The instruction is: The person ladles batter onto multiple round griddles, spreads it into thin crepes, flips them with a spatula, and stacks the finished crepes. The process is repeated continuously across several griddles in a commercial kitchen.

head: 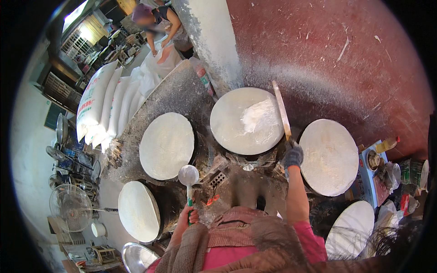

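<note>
My left hand (191, 216) grips the green handle of a ladle (188, 175), whose bowl is held near the edge of a round griddle (167, 146) coated in pale batter. In a dark grey glove, my right hand (293, 156) holds a long flat wooden scraper (281, 109) at its lower end. The scraper lies along the right edge of the middle griddle (227, 123). On that griddle a wet, white patch of batter (261, 115) shows right of centre. Another pale-coated griddle (329, 157) is just right of my gloved hand.
More round griddles stand at the lower left (139, 211) and lower right (351, 230). Filled white sacks (99, 99) lean at the left, near a co-worker (167, 24) handling a bag. A fan (70, 208) stands left; an oil bottle (387, 144) sits on a box at right.
</note>
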Demonstrator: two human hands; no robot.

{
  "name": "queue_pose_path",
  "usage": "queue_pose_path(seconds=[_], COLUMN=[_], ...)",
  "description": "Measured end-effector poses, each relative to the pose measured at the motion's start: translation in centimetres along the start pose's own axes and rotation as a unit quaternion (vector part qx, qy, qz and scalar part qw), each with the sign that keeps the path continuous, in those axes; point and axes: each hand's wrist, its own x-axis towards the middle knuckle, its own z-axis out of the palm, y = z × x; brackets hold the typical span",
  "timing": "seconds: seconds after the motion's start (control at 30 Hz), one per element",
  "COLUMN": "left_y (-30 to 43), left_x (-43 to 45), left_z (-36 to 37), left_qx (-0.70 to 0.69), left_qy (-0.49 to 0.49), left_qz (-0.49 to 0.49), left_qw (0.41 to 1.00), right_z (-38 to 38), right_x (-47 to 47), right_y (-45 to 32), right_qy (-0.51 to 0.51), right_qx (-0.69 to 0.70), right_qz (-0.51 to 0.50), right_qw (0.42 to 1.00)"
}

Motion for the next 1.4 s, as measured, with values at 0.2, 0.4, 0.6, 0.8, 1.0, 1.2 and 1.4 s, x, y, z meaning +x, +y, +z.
queue_pose_path(seconds=[0.2, 0.4, 0.6, 0.8, 1.0, 1.2, 1.4], left_y=[3.0, 5.7, 4.6, -0.3, 0.8, -0.3, -1.9], left_x=[5.8, 13.3, 18.2, 20.6, 9.1, 6.3, 3.8], left_z=[3.1, 11.4, 17.9, 22.5, 15.1, 8.7, 8.8], left_qx=[-0.001, 0.182, 0.183, 0.197, 0.225, 0.047, -0.085], left_qy=[-0.012, 0.026, 0.034, 0.061, 0.018, -0.153, -0.235], left_qz=[-0.006, 0.064, 0.092, 0.094, 0.094, -0.077, -0.154], left_qw=[1.0, 0.981, 0.978, 0.974, 0.97, 0.984, 0.956], right_z=[-3.3, -6.5, -7.6, -6.4, -7.2, -8.1, -8.0], right_x=[0.4, -3.0, -6.1, -13.0, -18.7, -22.5, -21.0], right_y=[-3.7, -2.1, -0.4, -1.8, -3.5, -4.7, -3.6], right_qy=[-0.131, -0.073, -0.055, -0.039, -0.032, -0.015, 0.0], right_qx=[-0.289, -0.323, -0.358, -0.331, -0.216, -0.332, -0.258], right_qz=[-0.246, -0.143, -0.16, -0.263, -0.266, -0.281, -0.314], right_qw=[0.916, 0.933, 0.918, 0.906, 0.939, 0.9, 0.914])
